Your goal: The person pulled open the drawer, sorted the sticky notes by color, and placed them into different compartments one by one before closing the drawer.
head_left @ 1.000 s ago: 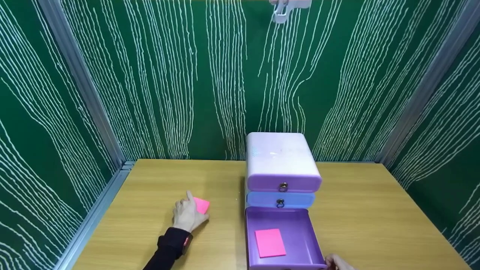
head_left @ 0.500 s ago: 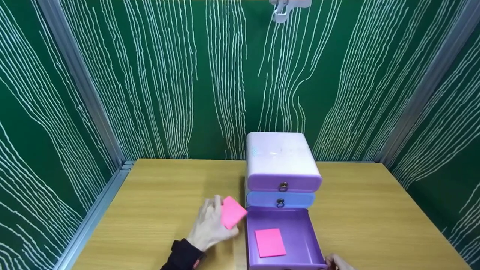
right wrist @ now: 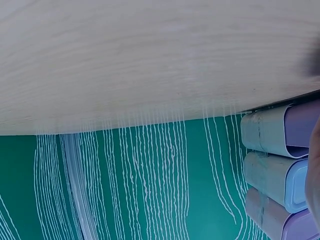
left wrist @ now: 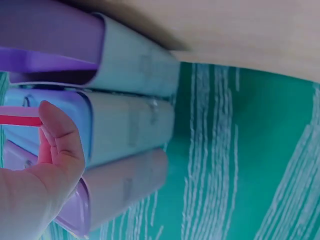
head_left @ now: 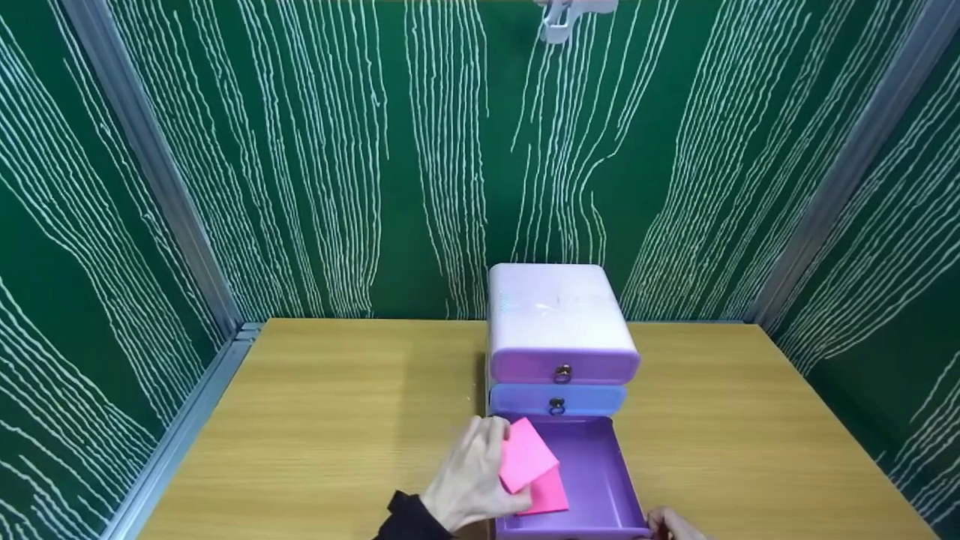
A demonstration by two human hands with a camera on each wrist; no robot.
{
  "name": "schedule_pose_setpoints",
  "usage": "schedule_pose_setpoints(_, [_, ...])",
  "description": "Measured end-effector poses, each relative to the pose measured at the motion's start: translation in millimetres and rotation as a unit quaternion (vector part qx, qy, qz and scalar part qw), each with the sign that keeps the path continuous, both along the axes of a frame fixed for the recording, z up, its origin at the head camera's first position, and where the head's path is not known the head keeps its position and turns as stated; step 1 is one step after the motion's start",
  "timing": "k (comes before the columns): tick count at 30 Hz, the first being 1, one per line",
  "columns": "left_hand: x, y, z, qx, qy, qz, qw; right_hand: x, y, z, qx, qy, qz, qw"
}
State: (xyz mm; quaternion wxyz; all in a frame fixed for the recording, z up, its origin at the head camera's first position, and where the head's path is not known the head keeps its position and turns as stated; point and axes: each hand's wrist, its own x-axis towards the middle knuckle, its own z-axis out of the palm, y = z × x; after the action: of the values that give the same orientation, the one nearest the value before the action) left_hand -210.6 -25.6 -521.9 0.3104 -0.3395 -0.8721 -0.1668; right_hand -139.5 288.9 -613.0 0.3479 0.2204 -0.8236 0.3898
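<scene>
A small three-drawer unit (head_left: 561, 322) stands on the wooden table (head_left: 337, 405), its top and middle drawers closed. The purple bottom drawer (head_left: 604, 469) is pulled out toward me. My left hand (head_left: 501, 465) pinches a pink sticky note (head_left: 526, 452) and holds it over the drawer's left part. A second pink note (head_left: 553, 496) lies on the drawer floor beneath it. In the left wrist view the thumb (left wrist: 60, 137) presses on the note's edge (left wrist: 17, 120). My right hand (head_left: 670, 524) sits at the drawer's front right corner, mostly cut off by the frame.
Green panels with white wavy lines wall the table on three sides, with metal posts (head_left: 150, 165) at the back corners. A white clip (head_left: 559, 21) hangs at the top. Bare tabletop lies left and right of the drawer unit.
My left hand lifted the pink note from the table's left side and carried it right, over the open bottom drawer. The right hand stayed at the drawer front.
</scene>
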Motion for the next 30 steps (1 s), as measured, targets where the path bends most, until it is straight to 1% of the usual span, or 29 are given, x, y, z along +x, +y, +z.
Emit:
schedule_pose_setpoints(3, [0.1, 10.3, -3.7, -0.002, 0.0, -0.005, 1.0, 1.5, -2.0, 0.0, 0.004, -0.002, -0.016, 1.0])
schedule_pose_setpoints(7, [1.0, 20.1, -6.9, 0.0, -0.014, -0.018, 0.9997, 3.9, -5.5, 1.7, 0.012, -0.001, -0.048, 0.999])
schedule_pose_setpoints(11, [1.8, 22.0, -7.9, -0.008, -0.018, -0.022, 0.9996, 4.4, -6.3, 2.6, 0.013, 0.0, -0.052, 0.999])
schedule_pose_setpoints(13, [1.6, 20.1, -7.9, -0.006, -0.018, -0.022, 0.9996, 4.0, -5.0, 2.4, 0.012, 0.002, -0.047, 0.999])
schedule_pose_setpoints(18, [-1.0, 10.1, -7.0, 0.017, -0.021, -0.033, 0.9991, 1.5, -0.5, 1.4, 0.018, 0.018, -0.039, 0.999])
schedule_pose_setpoints(22, [-3.2, 1.1, -6.8, 0.041, -0.009, -0.038, 0.9984, -0.2, 1.5, 0.2, 0.025, 0.025, -0.038, 0.999])
schedule_pose_setpoints(24, [-4.1, -3.2, -7.5, 0.054, 0.008, -0.036, 0.9979, -0.6, 3.2, -0.5, 0.02, 0.011, -0.018, 1.0])
schedule_pose_setpoints(27, [-3.7, -10.1, -8.2, 0.071, 0.021, -0.026, 0.9969, -0.4, 4.0, -0.1, 0.013, -0.008, 0.008, 1.0])
schedule_pose_setpoints(29, [-3.3, -15.2, -8.4, 0.081, 0.029, -0.021, 0.9961, 0.8, 2.1, 1.8, 0.005, -0.027, 0.008, 1.0])
schedule_pose_setpoints(30, [-2.8, -18.0, -8.3, 0.085, 0.027, -0.017, 0.9959, 1.5, 0.3, 3.0, 0.007, -0.03, -0.002, 1.0])
